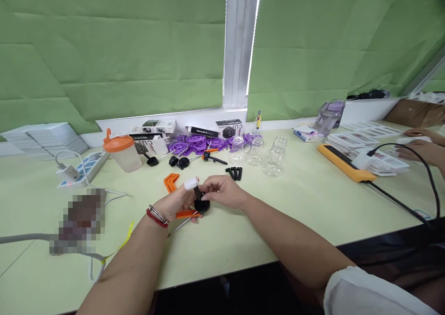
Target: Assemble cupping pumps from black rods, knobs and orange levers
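Plastic, light and stiff, I judge: your left hand [175,203] and right hand [222,192] both pinch the black part [200,204]; grip its stem.

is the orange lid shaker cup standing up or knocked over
Upright: the shaker cup stands on its base on the table, orange lid on top.

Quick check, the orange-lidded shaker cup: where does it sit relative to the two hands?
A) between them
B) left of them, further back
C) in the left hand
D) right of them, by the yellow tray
B: the shaker cup stands upright behind and left of the left hand and right hand, which meet on a black part.
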